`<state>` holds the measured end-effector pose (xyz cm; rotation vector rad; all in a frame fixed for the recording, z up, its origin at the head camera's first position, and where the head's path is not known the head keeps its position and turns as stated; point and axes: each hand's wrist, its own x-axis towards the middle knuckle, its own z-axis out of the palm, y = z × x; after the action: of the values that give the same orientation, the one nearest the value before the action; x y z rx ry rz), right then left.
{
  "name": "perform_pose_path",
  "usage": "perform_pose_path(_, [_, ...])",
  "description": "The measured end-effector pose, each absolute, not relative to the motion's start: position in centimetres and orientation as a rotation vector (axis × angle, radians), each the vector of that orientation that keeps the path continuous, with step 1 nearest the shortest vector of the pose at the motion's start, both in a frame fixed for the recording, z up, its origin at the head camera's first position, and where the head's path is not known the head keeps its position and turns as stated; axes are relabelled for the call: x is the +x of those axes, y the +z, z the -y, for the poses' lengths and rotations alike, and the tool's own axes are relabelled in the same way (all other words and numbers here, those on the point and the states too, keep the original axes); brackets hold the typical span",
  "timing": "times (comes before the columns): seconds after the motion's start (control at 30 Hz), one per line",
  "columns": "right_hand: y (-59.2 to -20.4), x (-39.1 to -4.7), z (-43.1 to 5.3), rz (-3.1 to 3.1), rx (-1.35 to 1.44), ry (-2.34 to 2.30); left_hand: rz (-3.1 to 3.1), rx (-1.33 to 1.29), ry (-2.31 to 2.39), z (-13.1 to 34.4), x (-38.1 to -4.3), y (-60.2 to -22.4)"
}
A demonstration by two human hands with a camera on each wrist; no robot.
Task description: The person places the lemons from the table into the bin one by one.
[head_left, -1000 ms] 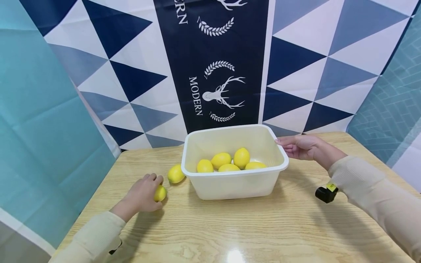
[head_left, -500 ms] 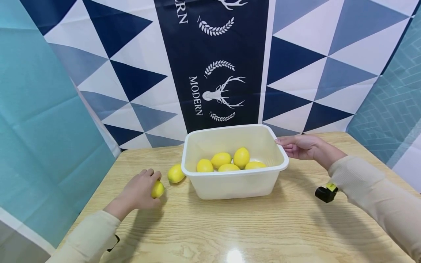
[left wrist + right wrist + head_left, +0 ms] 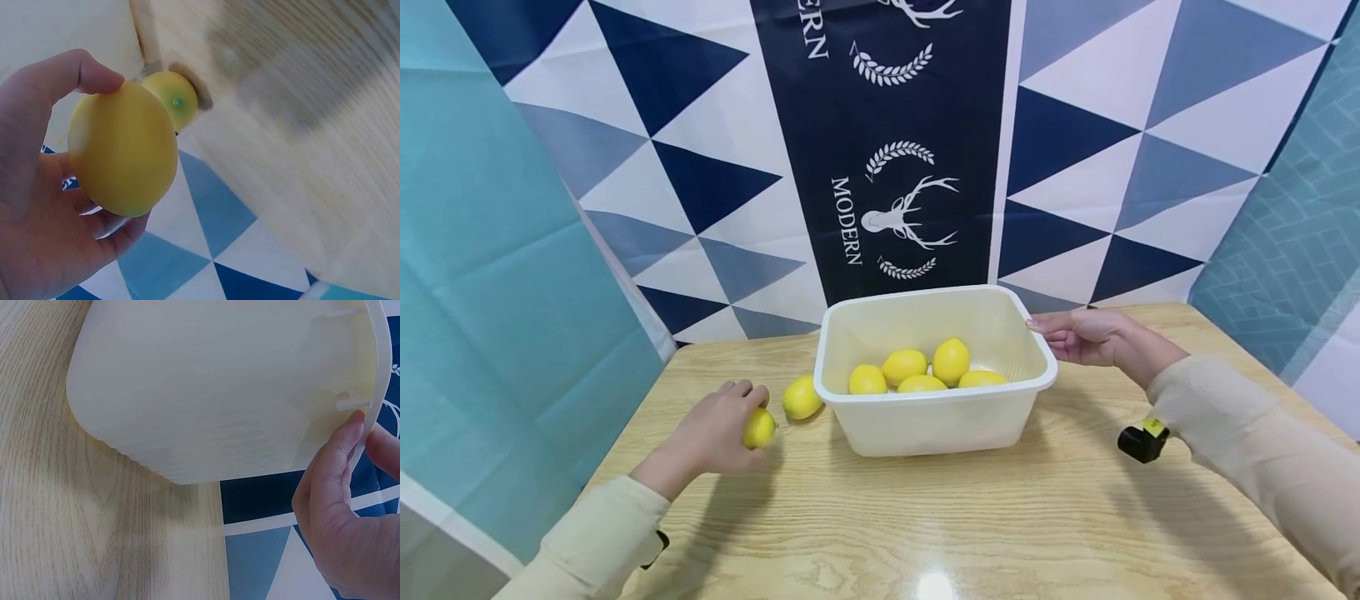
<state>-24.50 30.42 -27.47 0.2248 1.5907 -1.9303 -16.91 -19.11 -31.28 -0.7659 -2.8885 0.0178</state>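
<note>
My left hand (image 3: 718, 427) grips a yellow lemon (image 3: 122, 150), thumb on one side and curled fingers on the other, left of the white plastic bin (image 3: 925, 425). Another lemon (image 3: 802, 397) lies on the table against the bin's left side; the left wrist view shows this loose lemon (image 3: 172, 100) behind the held one. Several lemons (image 3: 906, 367) lie inside the bin. At the bin's right side my right hand (image 3: 1090, 335) pinches the rim; in the right wrist view the right hand (image 3: 337, 519) has its thumb and fingers on either side of that rim.
The wooden table (image 3: 865, 533) carries the bin near its back edge. Behind it hangs a patterned cloth (image 3: 730, 200) with triangles and a dark deer panel. Teal cloth (image 3: 512, 275) covers the left side.
My left hand, with the lemon in it, has shifted slightly left and up, away from the bin. My right hand and the bin stay in place.
</note>
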Motion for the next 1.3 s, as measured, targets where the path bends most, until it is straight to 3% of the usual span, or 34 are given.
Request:
perform_pose_path(0.43, [-27.6, -24.3, -30.3, -1.598, 0.239, -1.940, 2.888, -0.784, 0.000, 18.7, -16.8, -30.2])
perform_pose_path(0.73, [-28.2, -24.8, -31.0, -1.516, 0.098, -1.924, 2.897, -0.806, -0.028, 18.4, -16.5, -29.2])
perform_pose_path(1.3, [-27.7, -24.3, -30.2, -1.586, 0.232, -1.950, 2.901, -0.857, -0.041, 17.0, -16.6, -27.6])
